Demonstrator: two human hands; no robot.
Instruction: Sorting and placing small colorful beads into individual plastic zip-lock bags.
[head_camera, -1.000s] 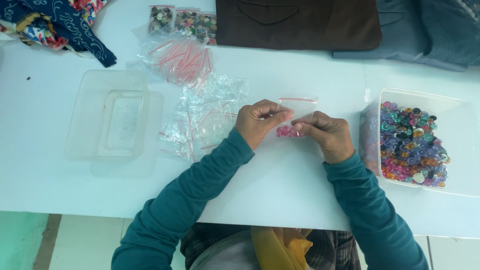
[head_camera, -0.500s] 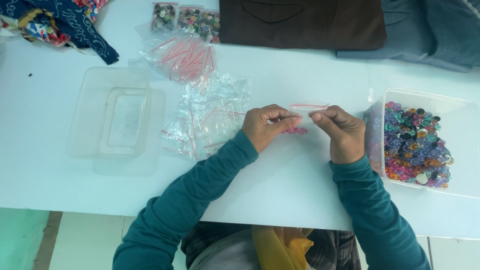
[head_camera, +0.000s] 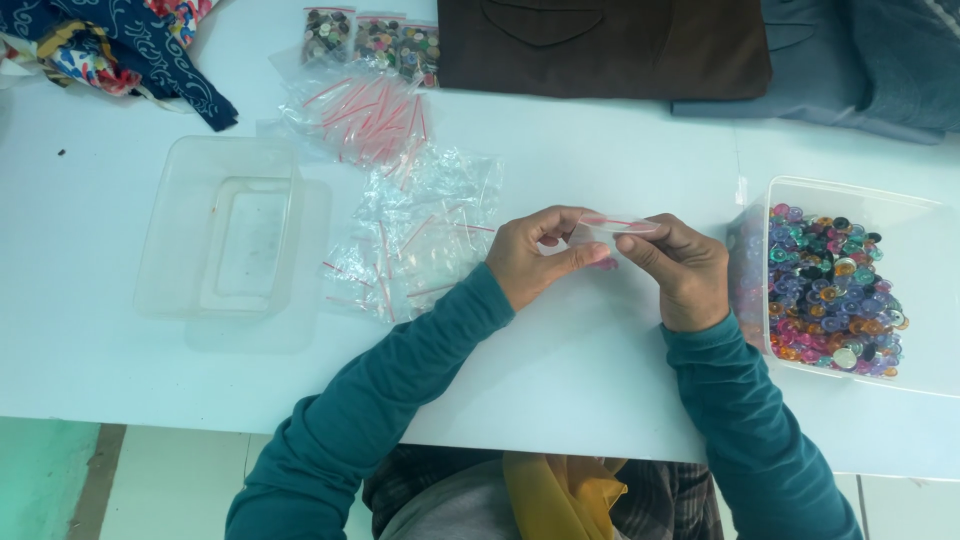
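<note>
My left hand (head_camera: 540, 255) and my right hand (head_camera: 680, 268) meet over the white table (head_camera: 580, 380) and pinch the two ends of a small clear zip bag (head_camera: 612, 228) with a red seal strip. Pink pieces show faintly inside it, just below my fingers. To the left of my left hand lies a loose heap of empty clear zip bags (head_camera: 415, 240). At the right stands a clear plastic tub (head_camera: 850, 200) filled with several coloured buttons (head_camera: 825, 295), close to my right wrist.
An empty clear container (head_camera: 215, 230) sits on its lid at the left. More red-sealed bags (head_camera: 360, 105) and three filled button packets (head_camera: 375, 38) lie at the back. Brown cloth (head_camera: 600, 45), grey-blue cloth (head_camera: 860, 60) and patterned fabric (head_camera: 110, 45) line the far edge.
Both hands have lifted the small bag slightly and shifted along its top strip; the right hand moved a little to the right, stretching the seal between the fingers.
</note>
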